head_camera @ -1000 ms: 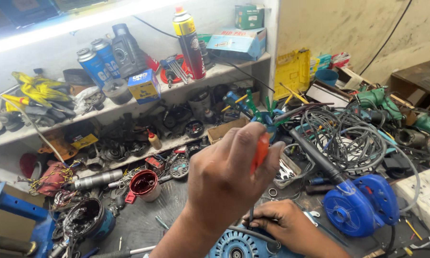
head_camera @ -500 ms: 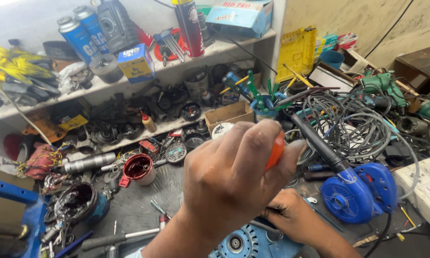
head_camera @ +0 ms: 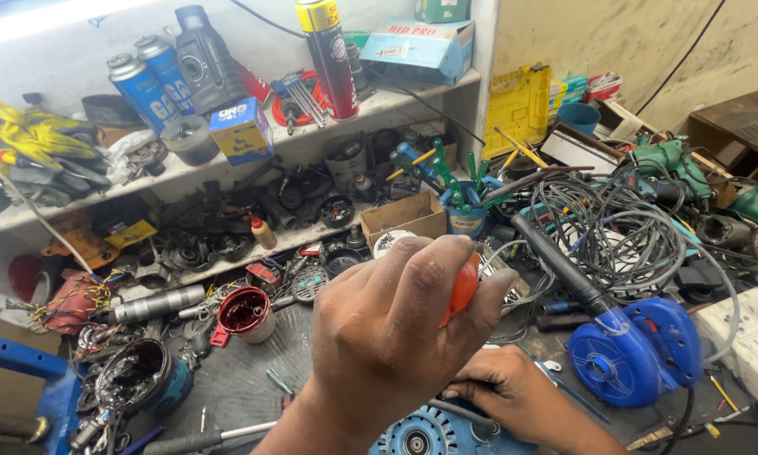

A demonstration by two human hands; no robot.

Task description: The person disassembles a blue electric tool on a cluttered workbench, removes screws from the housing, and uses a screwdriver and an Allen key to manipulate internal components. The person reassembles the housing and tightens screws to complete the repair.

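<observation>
My left hand (head_camera: 387, 337) is clenched around the orange handle of a screwdriver (head_camera: 463, 286), held upright over the bench. Just below it, my right hand (head_camera: 514, 392) comes in from the lower right. Its fingers are pinched on the tool's thin dark shaft, right above a blue finned motor housing (head_camera: 421, 436) at the bottom edge. The screwdriver's tip is hidden behind my hands.
A blue blower (head_camera: 636, 350) with a black nozzle lies to the right, beside coiled grey cables (head_camera: 615, 227). A red cup-shaped part (head_camera: 244, 312) and a greasy round housing (head_camera: 135, 379) sit to the left. Shelves (head_camera: 328, 126) hold spray cans, boxes and motor parts.
Both hands keep their hold on the screwdriver over the blue housing. The left hand has shifted slightly lower and to the right in the view.
</observation>
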